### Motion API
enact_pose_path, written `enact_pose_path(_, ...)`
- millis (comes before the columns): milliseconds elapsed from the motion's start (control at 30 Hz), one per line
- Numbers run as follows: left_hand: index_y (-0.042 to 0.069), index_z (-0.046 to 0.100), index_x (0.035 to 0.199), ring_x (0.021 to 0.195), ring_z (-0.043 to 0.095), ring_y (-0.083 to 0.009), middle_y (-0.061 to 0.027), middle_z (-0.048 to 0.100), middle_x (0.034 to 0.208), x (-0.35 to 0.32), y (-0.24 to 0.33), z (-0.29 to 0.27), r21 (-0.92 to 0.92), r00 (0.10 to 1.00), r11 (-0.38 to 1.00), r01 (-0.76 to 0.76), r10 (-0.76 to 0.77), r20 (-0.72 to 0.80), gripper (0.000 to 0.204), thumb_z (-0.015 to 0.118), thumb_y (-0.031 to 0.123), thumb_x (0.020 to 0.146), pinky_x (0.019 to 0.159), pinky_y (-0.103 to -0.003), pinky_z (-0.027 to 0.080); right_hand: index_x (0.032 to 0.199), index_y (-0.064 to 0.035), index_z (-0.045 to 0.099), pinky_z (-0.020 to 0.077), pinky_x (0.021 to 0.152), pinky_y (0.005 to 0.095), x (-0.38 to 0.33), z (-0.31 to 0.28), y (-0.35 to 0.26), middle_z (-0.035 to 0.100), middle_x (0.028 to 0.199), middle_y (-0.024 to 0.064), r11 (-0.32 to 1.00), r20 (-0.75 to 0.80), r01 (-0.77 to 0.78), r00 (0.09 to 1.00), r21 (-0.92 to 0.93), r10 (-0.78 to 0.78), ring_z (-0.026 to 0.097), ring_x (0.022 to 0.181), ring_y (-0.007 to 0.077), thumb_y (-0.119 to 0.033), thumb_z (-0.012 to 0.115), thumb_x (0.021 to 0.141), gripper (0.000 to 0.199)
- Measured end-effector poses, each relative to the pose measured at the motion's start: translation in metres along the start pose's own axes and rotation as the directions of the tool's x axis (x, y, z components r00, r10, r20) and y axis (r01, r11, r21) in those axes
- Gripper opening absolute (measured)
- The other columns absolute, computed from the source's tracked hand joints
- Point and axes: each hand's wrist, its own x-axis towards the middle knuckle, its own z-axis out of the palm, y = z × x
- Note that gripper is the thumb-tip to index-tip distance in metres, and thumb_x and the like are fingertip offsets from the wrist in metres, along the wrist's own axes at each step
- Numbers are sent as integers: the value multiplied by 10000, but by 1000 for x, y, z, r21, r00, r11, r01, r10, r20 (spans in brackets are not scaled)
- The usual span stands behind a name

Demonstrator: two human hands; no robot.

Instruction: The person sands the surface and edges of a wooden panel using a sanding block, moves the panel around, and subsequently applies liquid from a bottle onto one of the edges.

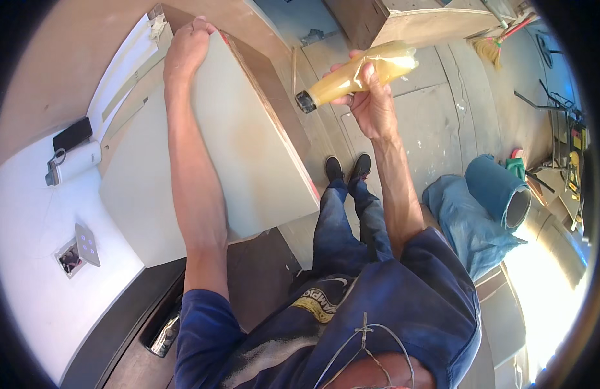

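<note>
In my right hand (372, 107) is a crumpled clear plastic bottle (342, 86) of yellowish glue-like stuff, my fingers wrapped round its middle. It is tilted, its black cap (305, 102) pointing down to the left. My left arm reaches across the pale top panel of a wooden cabinet box (261, 155). At the panel's far corner, my left hand (188, 48) grips the edge, its fingers curled over and partly hidden. A reddish strip (304, 176) runs along the panel's right edge, beside bare wood.
Against the white wall on the left are a white flask (76, 162), a black phone-like slab (73, 135) and an open switch box with its plate (87, 245) hanging out. Right of me lie a blue plastic sack (468, 220) and a blue roll (497, 188). A broom (491, 48) stands far right.
</note>
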Motion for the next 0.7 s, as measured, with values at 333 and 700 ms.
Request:
enact_pose_path(333, 43, 708, 971, 984, 663, -326, -160, 722, 1013, -22, 21, 0, 96, 997, 995, 26, -19, -77, 539, 328, 418, 1041, 913, -456, 469, 1364, -27, 482, 689, 721, 376, 4, 15, 5, 683, 1133, 215, 999, 60, -32, 998, -9, 33, 721, 1051, 336, -447, 628, 1004, 572)
enact_pose_path(700, 109, 737, 1013, 1032, 665, -321, -117, 740, 1068, 0, 1, 4, 29, 998, 998, 63, -64, 25, 529, 324, 439, 1018, 938, -442, 468, 1381, 10, 458, 653, 755, 454, -4, 36, 12, 683, 1150, 231, 992, 10, 64, 998, -105, -63, 714, 1051, 338, -361, 687, 974, 596)
